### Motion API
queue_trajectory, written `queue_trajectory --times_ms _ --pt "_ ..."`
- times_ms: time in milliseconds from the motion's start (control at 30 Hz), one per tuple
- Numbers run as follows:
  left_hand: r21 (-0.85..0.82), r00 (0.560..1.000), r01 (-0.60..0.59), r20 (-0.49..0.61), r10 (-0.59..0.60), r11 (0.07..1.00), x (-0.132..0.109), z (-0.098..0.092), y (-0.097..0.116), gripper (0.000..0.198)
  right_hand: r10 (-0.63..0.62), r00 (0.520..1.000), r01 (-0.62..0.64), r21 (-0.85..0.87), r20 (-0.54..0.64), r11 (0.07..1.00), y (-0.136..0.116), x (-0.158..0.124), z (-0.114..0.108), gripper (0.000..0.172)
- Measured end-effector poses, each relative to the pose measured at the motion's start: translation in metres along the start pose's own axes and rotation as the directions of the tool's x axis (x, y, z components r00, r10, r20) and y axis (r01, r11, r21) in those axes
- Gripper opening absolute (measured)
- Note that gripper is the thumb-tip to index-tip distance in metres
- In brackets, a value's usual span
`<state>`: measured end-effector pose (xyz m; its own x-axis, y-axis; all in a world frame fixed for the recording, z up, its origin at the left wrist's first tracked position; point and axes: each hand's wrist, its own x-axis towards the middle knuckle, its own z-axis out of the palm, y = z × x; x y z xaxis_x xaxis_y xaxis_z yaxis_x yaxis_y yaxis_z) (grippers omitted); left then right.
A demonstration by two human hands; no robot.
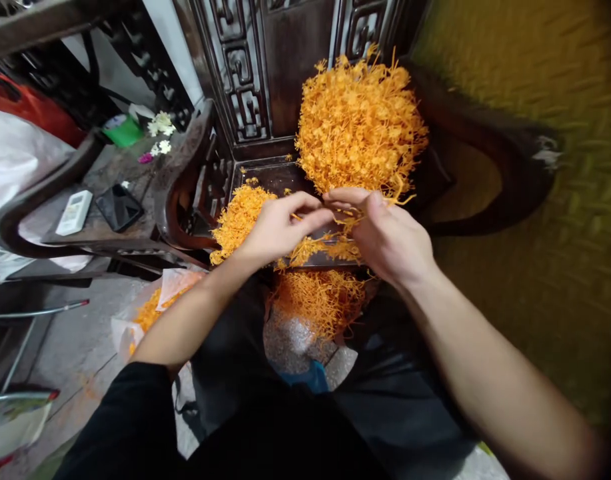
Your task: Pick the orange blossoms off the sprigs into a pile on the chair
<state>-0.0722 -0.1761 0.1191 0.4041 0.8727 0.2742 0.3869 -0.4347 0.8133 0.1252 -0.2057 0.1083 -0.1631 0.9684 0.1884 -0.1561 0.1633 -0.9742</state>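
My left hand (278, 227) and my right hand (388, 237) meet over the seat of a dark carved wooden chair (280, 177), both pinching thin orange plastic flower sprigs (335, 220). A big fluffy bunch of orange artificial flowers (360, 123) stands just behind my right hand, and its stems run down into that hand's fingers. A flatter heap of loose orange pieces (238, 217) lies on the seat left of my left hand. More orange pieces (320, 300) lie below my hands, between my knees.
Left of the chair, a small side table (110, 173) carries a white remote (74, 212), a black phone (119, 207), a green cup (122, 130) and white flowers (161, 125). A plastic bag with orange pieces (150, 307) lies on the floor. A yellow-green wall (560, 167) is on the right.
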Motion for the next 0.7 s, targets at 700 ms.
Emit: queue_trajectory --times_ms 700 --pt "-0.181 0.988 0.052 -0.135 -0.077 0.982 -0.011 -0.005 0.024 0.018 -0.045 0.996 0.053 -0.104 0.081 0.993 -0.002 0.000 0.004 0.017"
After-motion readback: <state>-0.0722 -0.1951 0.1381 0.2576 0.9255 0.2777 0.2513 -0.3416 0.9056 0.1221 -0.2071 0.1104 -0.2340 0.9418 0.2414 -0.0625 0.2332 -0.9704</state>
